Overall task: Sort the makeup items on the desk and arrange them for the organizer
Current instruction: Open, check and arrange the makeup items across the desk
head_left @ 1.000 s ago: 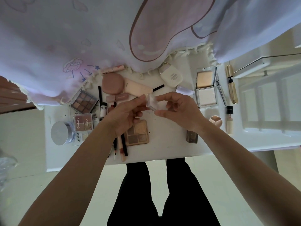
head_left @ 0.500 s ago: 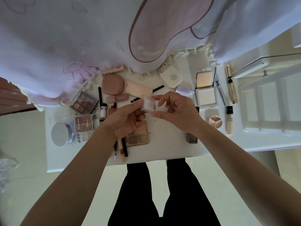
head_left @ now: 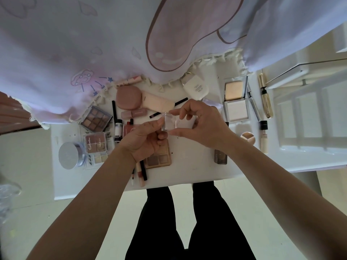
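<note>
Above a cluttered white table, a small clear makeup case is held: right hand pinches it, left hand has its grip clamped on the left edge.

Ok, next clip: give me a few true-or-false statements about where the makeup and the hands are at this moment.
1. The left hand and the right hand both hold the small clear case above the desk. True.
2. The silver round jar sits at the desk's right end. False: the silver round jar sits at the left end.
3. The white compact lies open. True.
4. The gold tube lies under the left hand. False: the gold tube lies at the far right, beyond the white compact; a tan eyeshadow palette lies under that hand.
</note>
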`<state>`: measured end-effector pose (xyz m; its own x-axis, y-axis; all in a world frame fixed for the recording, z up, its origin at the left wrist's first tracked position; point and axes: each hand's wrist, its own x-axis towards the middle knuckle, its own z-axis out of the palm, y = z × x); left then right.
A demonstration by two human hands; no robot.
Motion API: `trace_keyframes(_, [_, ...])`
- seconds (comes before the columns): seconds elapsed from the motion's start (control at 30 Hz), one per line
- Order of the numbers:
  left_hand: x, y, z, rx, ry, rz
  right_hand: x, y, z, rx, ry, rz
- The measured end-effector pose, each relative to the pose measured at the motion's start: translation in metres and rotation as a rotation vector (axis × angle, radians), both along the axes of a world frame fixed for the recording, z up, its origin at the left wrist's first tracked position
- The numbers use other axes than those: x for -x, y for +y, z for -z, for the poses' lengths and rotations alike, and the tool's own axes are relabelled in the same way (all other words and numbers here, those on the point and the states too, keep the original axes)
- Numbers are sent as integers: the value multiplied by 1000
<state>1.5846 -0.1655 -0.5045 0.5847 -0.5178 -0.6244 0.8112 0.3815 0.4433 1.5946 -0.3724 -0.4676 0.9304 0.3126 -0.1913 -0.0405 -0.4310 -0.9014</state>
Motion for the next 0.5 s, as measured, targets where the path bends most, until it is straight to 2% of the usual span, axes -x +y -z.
trace_keyframes(0.13, [1, 7, 5, 53, 31, -12, -6, -5, -11, -133, 152, 107])
trace_keyframes(0.23, [4, 11, 8, 95, 14, 50, -11, -8, -16, -152, 235, 203])
trace_keyframes(0.4, [6, 7, 6, 133, 24, 77, -10, -9, -12, -134, 268, 238])
trace_keyframes(0.5, [5, 6, 4, 145, 23, 68, -7, -11, -11, -123, 271, 166])
